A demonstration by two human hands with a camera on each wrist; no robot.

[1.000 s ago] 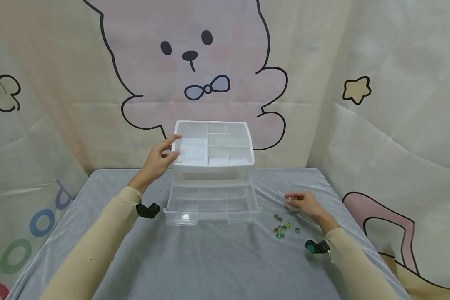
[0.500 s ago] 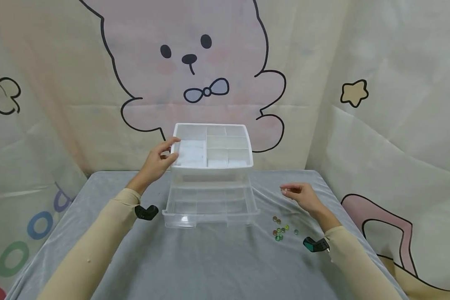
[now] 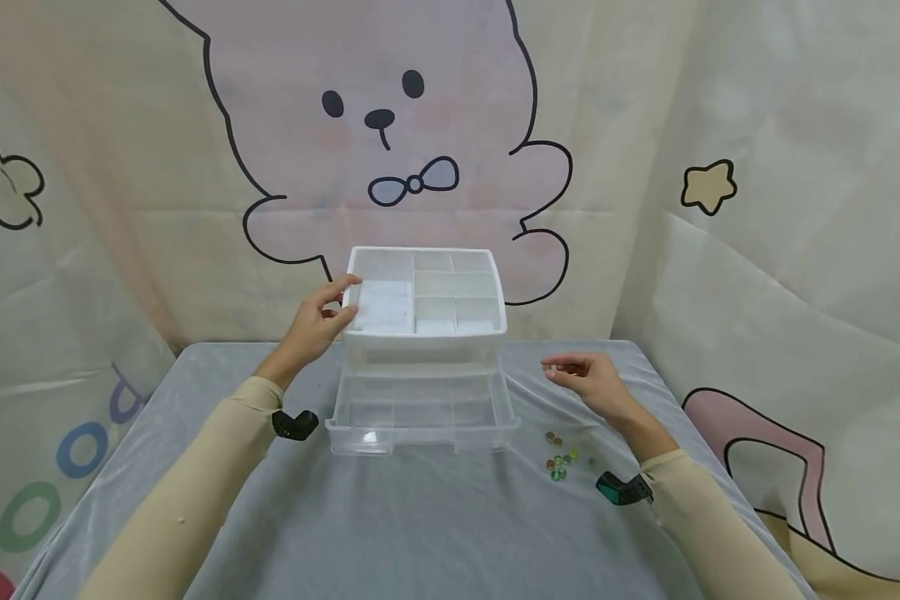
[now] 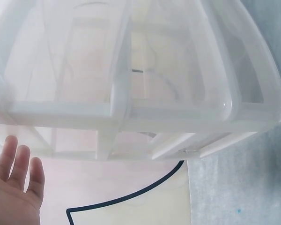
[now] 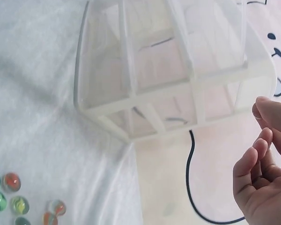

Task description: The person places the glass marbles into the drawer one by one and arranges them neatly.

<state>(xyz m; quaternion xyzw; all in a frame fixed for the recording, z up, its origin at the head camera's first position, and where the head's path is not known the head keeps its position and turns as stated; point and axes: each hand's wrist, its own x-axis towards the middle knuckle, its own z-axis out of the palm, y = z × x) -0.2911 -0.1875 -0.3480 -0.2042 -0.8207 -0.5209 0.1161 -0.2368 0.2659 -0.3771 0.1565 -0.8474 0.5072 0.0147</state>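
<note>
A translucent white plastic storage box (image 3: 457, 333) stands mid-table in the head view, its top tray divided into compartments and a clear drawer (image 3: 423, 437) pulled out at the front below. My left hand (image 3: 311, 333) rests on the tray's left rim with thumb and index finger; in the left wrist view the other fingers (image 4: 21, 166) lie nearly straight by its side. To the right of the box, my right hand (image 3: 592, 387) is raised, thumb and fingertips together on a small marble, mostly hidden. Below that hand lie several coloured glass marbles (image 3: 558, 463).
A grey cloth (image 3: 435, 533) covers the table. Behind it hangs a curtain (image 3: 607, 108) printed with a bear, and another curtain (image 3: 810, 250) closes off the right side. Both wrists wear black cameras (image 3: 624, 489).
My right hand has moved up and to the left, away from the loose marbles and closer to the box. My left hand stays at the rim; the view has shifted slightly.
</note>
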